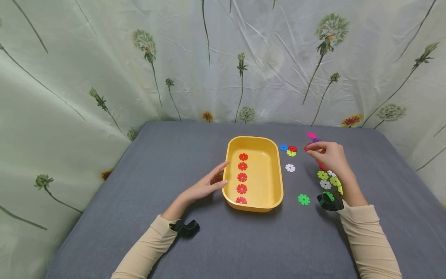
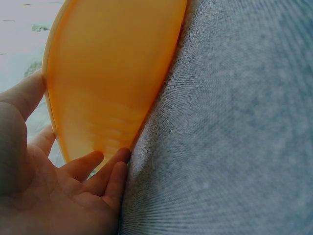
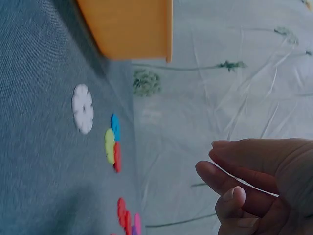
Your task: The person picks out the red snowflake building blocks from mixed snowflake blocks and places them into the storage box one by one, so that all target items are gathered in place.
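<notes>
A yellow plastic tray (image 1: 253, 206) stands on the grey cloth, with a column of several red notched discs (image 1: 242, 177) along the left part of its floor. My left hand (image 1: 205, 186) rests against the tray's left side, fingertips at the rim and outer wall, as the left wrist view also shows. Over the loose discs to the right hovers my right hand (image 1: 329, 157). Its thumb and forefinger come close together, and the right wrist view shows nothing between them. A red disc (image 1: 306, 148) appears just beyond those fingertips in the head view.
Right of the tray lie a white disc (image 1: 290, 167), a green disc (image 1: 304, 199) and a cluster of blue (image 1: 283, 147), red and yellow-green discs. More discs (image 1: 325, 184) in several colours lie beside and partly under the right forearm. A flower-printed curtain (image 1: 195, 77) hangs behind the table.
</notes>
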`<state>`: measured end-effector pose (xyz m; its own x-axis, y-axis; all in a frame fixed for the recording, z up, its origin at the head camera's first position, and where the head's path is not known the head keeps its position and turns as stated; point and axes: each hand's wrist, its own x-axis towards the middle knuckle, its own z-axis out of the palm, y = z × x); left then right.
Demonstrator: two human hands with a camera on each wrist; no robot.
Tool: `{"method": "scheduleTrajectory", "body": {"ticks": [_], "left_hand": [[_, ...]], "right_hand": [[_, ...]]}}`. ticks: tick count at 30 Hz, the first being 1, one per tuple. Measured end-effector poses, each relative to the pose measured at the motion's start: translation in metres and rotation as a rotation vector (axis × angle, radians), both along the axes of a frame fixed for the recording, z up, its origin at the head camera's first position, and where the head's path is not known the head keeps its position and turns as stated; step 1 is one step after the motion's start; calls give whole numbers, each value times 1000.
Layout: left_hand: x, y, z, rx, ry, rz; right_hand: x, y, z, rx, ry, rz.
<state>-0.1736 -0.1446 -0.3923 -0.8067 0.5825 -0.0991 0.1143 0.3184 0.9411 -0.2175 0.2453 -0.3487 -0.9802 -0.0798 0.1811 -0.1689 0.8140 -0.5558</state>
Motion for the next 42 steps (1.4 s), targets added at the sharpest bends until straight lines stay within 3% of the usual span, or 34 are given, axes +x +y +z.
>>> {"method": "scheduleTrajectory", "body": {"ticks": [14,21,29,31,38,42], "left_hand": [[0,1,0,-2,7,-5],[0,1,-1,-3,5,-7],[-12,-3,-29,-7,29,15],[-11,-4,-27,-10,35,14],[1,-1,-3,-13,4,3],[-3,-1,-7,-28,8,1]], "right_hand": [[-4,34,-12,2,-173,-87],[-6,45,-17,24,-209,-77],[-9,54,-24,29,-297,-56],[-10,56,-26,41,-335,-53],[-12,58,-31,73,-406,-88],[-12,59,-33,78,-430,-125]]}}
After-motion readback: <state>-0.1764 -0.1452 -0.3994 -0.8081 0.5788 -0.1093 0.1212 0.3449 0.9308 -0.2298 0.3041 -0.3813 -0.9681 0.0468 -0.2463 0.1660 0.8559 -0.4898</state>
